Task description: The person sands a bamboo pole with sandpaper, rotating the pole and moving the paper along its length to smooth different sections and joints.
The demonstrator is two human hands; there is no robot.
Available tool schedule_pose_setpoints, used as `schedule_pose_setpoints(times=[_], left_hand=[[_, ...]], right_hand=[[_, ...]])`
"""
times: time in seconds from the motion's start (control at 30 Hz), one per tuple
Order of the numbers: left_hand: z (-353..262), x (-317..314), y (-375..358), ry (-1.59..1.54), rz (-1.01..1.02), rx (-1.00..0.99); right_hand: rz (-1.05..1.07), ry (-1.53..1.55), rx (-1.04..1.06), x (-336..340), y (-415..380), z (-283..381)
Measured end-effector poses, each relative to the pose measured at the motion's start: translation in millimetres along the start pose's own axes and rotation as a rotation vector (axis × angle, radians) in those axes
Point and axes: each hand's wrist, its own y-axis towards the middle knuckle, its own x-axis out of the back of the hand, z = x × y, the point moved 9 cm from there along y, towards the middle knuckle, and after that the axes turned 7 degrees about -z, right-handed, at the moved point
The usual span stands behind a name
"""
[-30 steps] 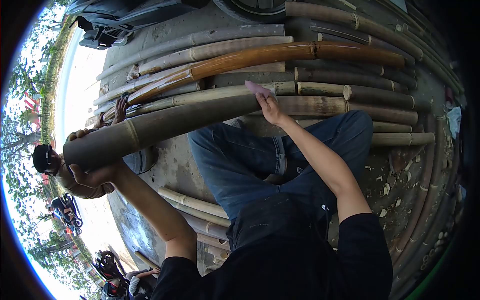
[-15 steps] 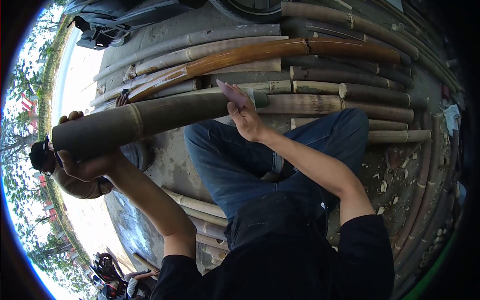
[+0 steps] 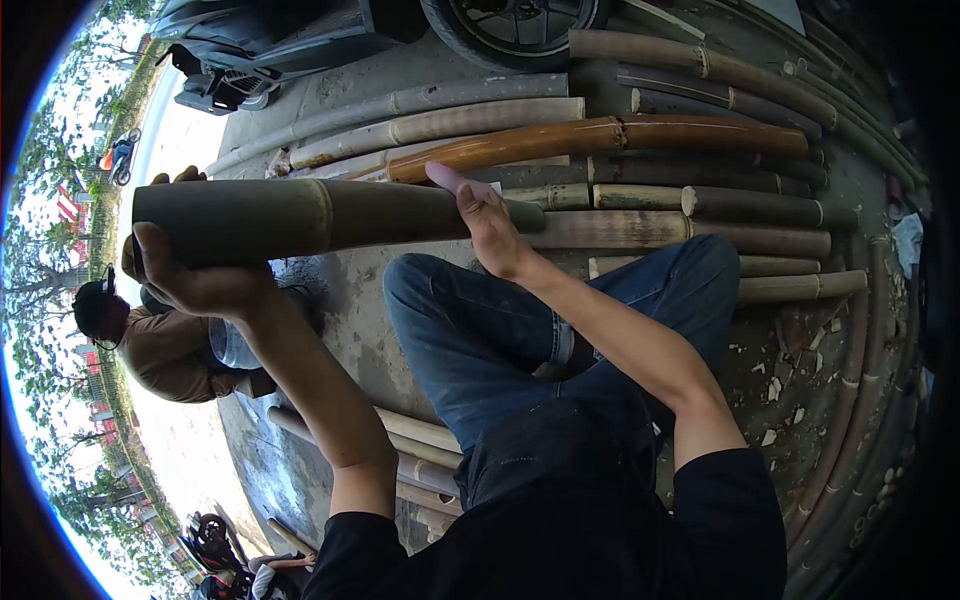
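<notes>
A thick dark green-brown bamboo pole (image 3: 250, 222) lies across the view in front of me, with a pale node ring near its middle. My left hand (image 3: 195, 285) is wrapped round its near, wider end, thumb below and fingertips showing over the top. Farther along, my right hand (image 3: 492, 232) presses a folded pinkish sheet of sandpaper (image 3: 450, 180) against the pole. The fingers of that hand curve behind the bamboo and are partly hidden. Past this hand, the pole's greenish far end (image 3: 526, 215) shows above other poles on the ground.
A glossy brown bamboo pole (image 3: 560, 138) rests among several dull poles (image 3: 620, 230). Near my knees are my jeans (image 3: 450, 330) and wood chips (image 3: 772, 390). A person in a cap (image 3: 165, 350) crouches at left. A motorbike wheel (image 3: 515, 30) stands at the top.
The bamboo pole's left end has shifted right and down, with my left hand on it. The glossy brown pole sits slightly lower in view. More of the crouching person shows.
</notes>
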Motion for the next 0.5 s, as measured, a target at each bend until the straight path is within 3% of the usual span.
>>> schedule_pose_setpoints(times=[0.07, 0.1, 0.17, 0.23, 0.27, 0.3, 0.33, 0.37, 0.43, 0.5], left_hand=[[-3.6, -17.4, -5.0, -0.064, 0.014, 0.037], [-6.7, -20.9, -12.0, -0.112, 0.01, 0.077], [-17.1, -31.0, -14.2, 0.007, -0.054, -0.022], [-19.0, -35.2, -13.4, 0.103, -0.037, -0.102], [-20.4, -36.0, -9.9, 0.099, -0.033, -0.113], [-19.7, -41.4, -10.3, 0.061, 0.038, -0.106], [-19.6, -42.7, -14.3, 0.035, 0.103, -0.087], [-25.6, -49.0, -23.0, 0.017, -0.016, -0.04], [-27.8, -51.3, -22.1, 0.123, -0.035, -0.1], [-27.0, -47.0, -15.8, 0.086, -0.039, -0.139]], right_hand=[[-0.082, -0.1, 0.054, -14.9, 5.2, 30.0], [-0.086, -0.089, 0.144, -17.8, 12.4, 78.6], [-0.075, -0.073, 0.254, -15.3, 20.8, 113.8], [0.307, 0.241, -0.211, -35.2, 36.8, 89.0], [0.217, 0.137, -0.051, -36.9, 42.2, 105.0], [0.209, 0.143, -0.056, -43.7, 44.4, 125.7], [0.107, 0.012, 0.139, -40.9, 45.7, 164.2], [0.01, -0.124, 0.337, -39.3, 41.2, 191.9], [-0.025, -0.073, 0.377, -27.4, 46.3, 182.4], [0.48, -0.012, -0.301, -33.5, 37.2, 119.7]])
